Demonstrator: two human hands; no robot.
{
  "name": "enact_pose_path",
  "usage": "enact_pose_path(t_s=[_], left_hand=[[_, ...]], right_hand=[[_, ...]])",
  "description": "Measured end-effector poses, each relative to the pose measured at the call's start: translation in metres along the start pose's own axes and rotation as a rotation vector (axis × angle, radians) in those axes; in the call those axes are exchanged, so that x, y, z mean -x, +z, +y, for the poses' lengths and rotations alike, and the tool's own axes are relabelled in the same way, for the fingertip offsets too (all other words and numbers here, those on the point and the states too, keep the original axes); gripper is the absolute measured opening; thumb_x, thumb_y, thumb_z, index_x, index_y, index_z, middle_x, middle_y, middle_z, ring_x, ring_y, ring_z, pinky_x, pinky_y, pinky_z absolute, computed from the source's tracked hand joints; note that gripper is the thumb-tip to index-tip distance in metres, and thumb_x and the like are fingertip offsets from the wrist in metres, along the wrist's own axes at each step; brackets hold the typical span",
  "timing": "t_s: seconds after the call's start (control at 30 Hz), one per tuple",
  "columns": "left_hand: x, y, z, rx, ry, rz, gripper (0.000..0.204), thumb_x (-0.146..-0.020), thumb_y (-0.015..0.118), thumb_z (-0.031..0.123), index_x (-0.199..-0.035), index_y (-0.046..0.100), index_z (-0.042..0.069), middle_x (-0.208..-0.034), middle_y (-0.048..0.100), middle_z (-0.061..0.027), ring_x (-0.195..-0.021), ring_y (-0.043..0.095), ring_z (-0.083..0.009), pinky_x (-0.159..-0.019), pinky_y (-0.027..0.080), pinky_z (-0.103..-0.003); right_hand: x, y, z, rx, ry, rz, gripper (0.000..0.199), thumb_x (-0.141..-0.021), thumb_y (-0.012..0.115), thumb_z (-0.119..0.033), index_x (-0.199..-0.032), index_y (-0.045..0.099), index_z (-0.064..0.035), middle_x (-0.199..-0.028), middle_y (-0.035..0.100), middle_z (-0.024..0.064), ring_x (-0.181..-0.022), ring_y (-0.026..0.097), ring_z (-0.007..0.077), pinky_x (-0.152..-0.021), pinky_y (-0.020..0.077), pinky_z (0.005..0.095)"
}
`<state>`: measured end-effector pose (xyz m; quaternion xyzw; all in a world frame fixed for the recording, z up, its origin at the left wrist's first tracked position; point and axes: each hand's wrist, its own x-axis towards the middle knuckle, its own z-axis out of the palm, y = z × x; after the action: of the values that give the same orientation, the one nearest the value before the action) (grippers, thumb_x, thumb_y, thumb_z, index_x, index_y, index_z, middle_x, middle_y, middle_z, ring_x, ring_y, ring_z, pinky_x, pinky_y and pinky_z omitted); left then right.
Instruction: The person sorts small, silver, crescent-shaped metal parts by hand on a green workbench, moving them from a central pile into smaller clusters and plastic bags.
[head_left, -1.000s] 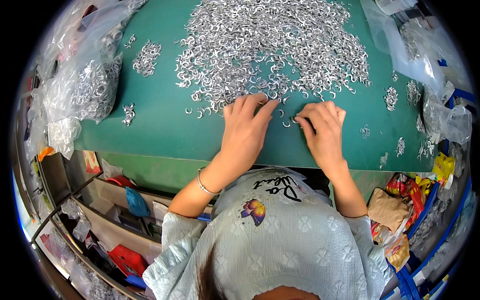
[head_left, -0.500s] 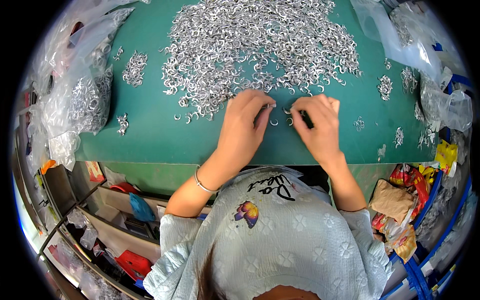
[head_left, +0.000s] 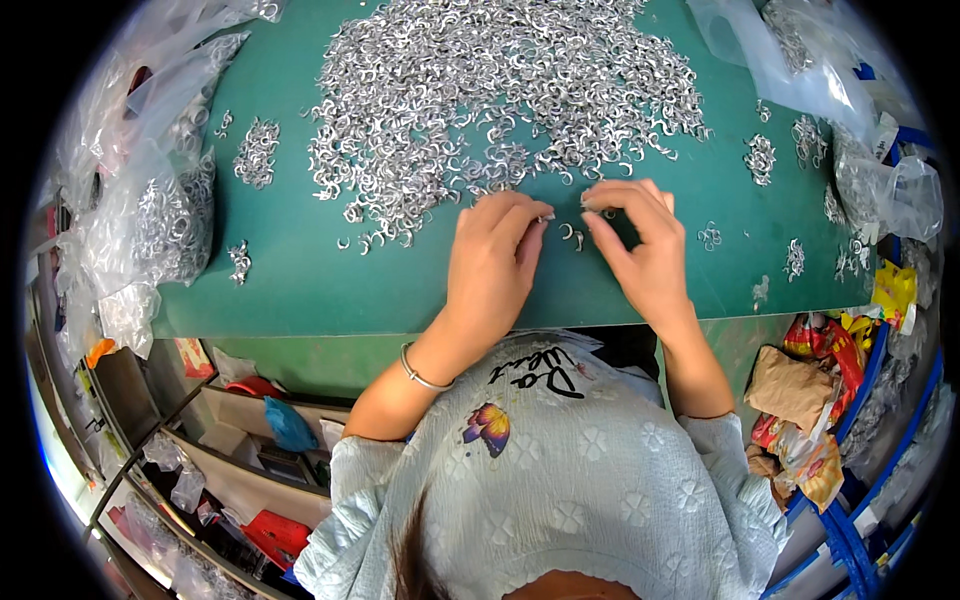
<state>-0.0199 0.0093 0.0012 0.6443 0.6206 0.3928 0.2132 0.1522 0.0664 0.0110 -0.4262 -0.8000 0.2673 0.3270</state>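
A wide heap of small silver crescent-shaped metal pieces [head_left: 500, 80] covers the far middle of the green tabletop. At the heap's near edge, my left hand [head_left: 492, 250] is closed in a pinch, with a small silver crescent piece showing at the fingertips. My right hand [head_left: 645, 245] is beside it, fingers curved and thumb parted from them; a small silver bit lies behind the gap. Between the hands, a pair of loose crescent pieces [head_left: 573, 237] rests on the green surface. The undersides of the fingers are partly hidden.
Clear plastic bags of metal pieces [head_left: 175, 215] stand along the left. Small separate piles [head_left: 257, 153] lie left of the heap, others [head_left: 760, 160] to the right. More plastic bags [head_left: 885, 180] and a blue rack [head_left: 850, 545] are at the right. The table's front edge [head_left: 300, 335] is near my body.
My right thumb and fingers have spread wider apart. My left hand keeps its pinch beside the heap. The whole view has shifted slightly, with the heap now a little farther left.
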Motion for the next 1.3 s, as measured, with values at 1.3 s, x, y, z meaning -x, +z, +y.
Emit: enact_pose_path(t_s=[1.3], left_hand=[[0.001, 0.004, 0.026, -0.017, 0.088, -0.052, 0.046, -0.073, 0.078, 0.002, -0.116, 0.063, 0.005, -0.109, 0.059, -0.0103, -0.097, 0.057, -0.0276, -0.086, 0.042, -0.038]], right_hand=[[0.005, -0.071, 0.036, 0.028, 0.456, 0.09, 0.016, -0.089, 0.068, -0.015, -0.095, 0.07, 0.0007, -0.085, 0.071, 0.0133, -0.067, 0.065, 0.0174, -0.064, 0.0515, 0.0302]])
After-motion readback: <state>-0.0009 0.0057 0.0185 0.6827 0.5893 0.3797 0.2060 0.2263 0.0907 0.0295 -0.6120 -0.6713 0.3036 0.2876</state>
